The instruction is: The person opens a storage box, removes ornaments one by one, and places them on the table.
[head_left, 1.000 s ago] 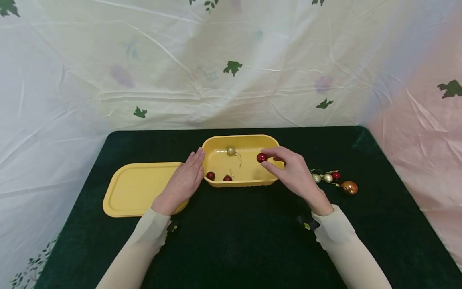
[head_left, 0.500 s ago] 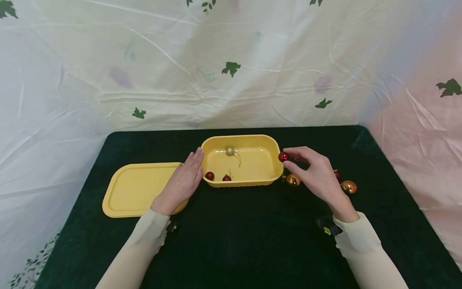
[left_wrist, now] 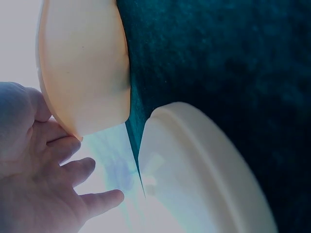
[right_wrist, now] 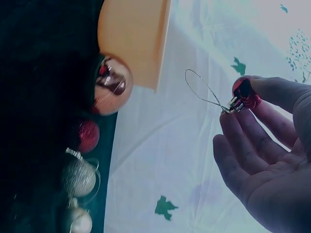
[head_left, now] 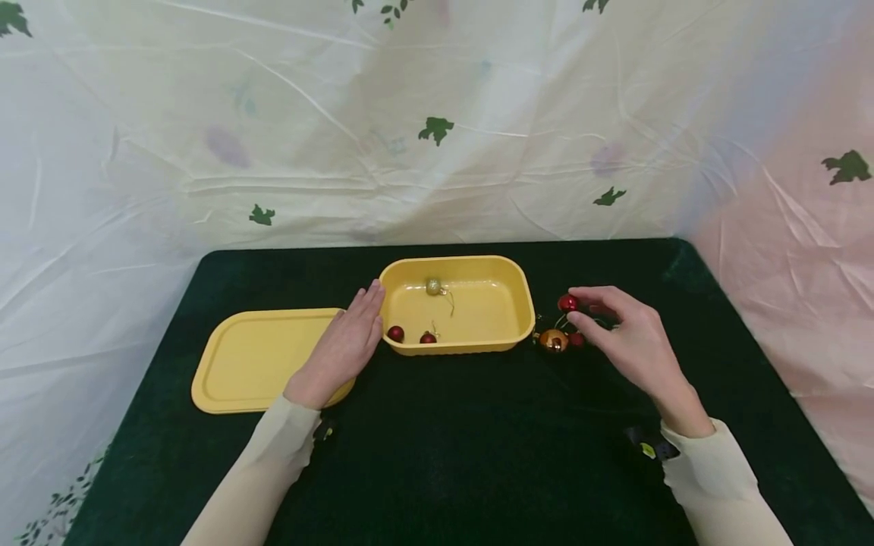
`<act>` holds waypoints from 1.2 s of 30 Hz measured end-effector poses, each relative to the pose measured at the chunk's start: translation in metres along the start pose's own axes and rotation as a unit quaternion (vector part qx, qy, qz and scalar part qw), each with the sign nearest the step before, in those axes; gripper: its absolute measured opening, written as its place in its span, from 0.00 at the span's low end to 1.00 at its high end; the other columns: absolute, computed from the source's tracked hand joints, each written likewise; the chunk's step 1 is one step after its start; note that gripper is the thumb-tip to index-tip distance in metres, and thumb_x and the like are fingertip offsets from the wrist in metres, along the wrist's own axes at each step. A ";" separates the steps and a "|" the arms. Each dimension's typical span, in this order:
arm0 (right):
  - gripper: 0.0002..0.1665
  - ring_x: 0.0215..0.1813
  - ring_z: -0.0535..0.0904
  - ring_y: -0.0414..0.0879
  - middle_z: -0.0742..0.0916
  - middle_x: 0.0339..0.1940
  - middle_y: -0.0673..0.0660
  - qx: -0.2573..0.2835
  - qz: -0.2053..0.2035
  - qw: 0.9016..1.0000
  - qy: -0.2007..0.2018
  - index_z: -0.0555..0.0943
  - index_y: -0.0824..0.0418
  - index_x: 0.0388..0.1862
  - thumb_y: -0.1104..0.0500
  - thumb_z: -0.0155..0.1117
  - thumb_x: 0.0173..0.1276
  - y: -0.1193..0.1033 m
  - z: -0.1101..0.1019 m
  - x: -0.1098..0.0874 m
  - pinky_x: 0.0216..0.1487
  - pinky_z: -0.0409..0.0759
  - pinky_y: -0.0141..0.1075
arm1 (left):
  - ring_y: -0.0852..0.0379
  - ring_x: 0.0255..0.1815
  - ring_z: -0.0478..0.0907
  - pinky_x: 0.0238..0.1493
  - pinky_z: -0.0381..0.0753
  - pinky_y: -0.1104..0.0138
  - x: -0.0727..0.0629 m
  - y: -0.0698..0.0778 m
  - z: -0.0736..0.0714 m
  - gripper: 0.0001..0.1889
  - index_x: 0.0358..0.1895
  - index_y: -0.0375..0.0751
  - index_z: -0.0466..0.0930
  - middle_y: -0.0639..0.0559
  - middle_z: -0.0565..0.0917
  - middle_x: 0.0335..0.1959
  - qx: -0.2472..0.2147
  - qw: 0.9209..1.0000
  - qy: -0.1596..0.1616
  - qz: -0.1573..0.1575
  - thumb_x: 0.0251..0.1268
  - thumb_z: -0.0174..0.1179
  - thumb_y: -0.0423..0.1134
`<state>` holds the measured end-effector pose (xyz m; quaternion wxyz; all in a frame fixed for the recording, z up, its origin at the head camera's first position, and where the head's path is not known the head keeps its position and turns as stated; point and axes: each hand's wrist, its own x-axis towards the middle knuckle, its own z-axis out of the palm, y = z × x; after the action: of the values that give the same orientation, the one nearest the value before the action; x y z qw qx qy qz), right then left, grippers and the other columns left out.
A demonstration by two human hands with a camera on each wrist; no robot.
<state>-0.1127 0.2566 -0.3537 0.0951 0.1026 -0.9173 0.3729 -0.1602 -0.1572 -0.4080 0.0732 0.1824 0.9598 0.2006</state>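
Note:
My right hand [head_left: 624, 330] pinches a shiny red Christmas bauble [head_left: 567, 303] between thumb and fingertips, to the right of the yellow box [head_left: 492, 346]. In the right wrist view a thin loop of cord [right_wrist: 194, 85] hangs off the cap of this bauble. Below it in the head view lie a copper-orange bauble [head_left: 554, 340] and a dark red one [head_left: 576, 339]. With its fingers straight, my left hand [head_left: 337, 345] rests against the box's left end; fingertips meet the rim in the left wrist view. Inside the box are a gold bauble [head_left: 433, 287] and two red baubles [head_left: 395, 334].
A yellow lid [head_left: 256, 364] lies flat on the dark green cloth [head_left: 444, 447], partly under my left forearm. Silver-gold baubles [right_wrist: 79, 178] line up beside the red one in the right wrist view, hidden behind my right hand from the head. Patterned fabric [head_left: 328, 136] hangs behind the table.
My right hand has carried the red bauble rightward, from over the box to above the loose baubles outside it. My left hand stays at the box's left end.

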 end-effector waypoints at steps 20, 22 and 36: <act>0.20 0.49 0.77 0.28 0.87 0.56 0.57 -0.041 0.019 0.999 0.011 0.84 0.53 0.63 0.56 0.69 0.74 0.036 -0.025 -0.034 0.45 0.72 0.16 | 0.46 0.85 0.45 0.79 0.54 0.41 0.000 0.000 0.000 0.32 0.85 0.43 0.46 0.52 0.44 0.86 0.000 1.000 0.002 -0.001 0.87 0.39 0.49; 0.19 0.49 0.77 0.27 0.87 0.55 0.58 -0.042 0.025 0.999 0.007 0.84 0.53 0.63 0.56 0.69 0.74 0.041 -0.026 -0.037 0.47 0.71 0.14 | 0.46 0.85 0.44 0.79 0.54 0.41 0.000 0.000 0.000 0.32 0.85 0.43 0.46 0.52 0.44 0.86 0.000 1.000 0.001 -0.002 0.87 0.39 0.49; 0.20 0.49 0.82 0.37 0.87 0.55 0.62 -0.076 0.067 0.995 -0.013 0.84 0.56 0.63 0.54 0.68 0.75 0.068 -0.029 -0.054 0.40 0.75 0.18 | 0.46 0.85 0.45 0.79 0.54 0.41 0.001 0.000 0.001 0.32 0.85 0.43 0.46 0.52 0.44 0.86 0.000 1.000 0.000 -0.003 0.87 0.38 0.49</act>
<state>-0.0753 0.3306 -0.3922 0.0660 0.0384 -0.9489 0.3062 -0.1608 -0.1565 -0.4088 0.0738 0.1793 0.9604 0.2000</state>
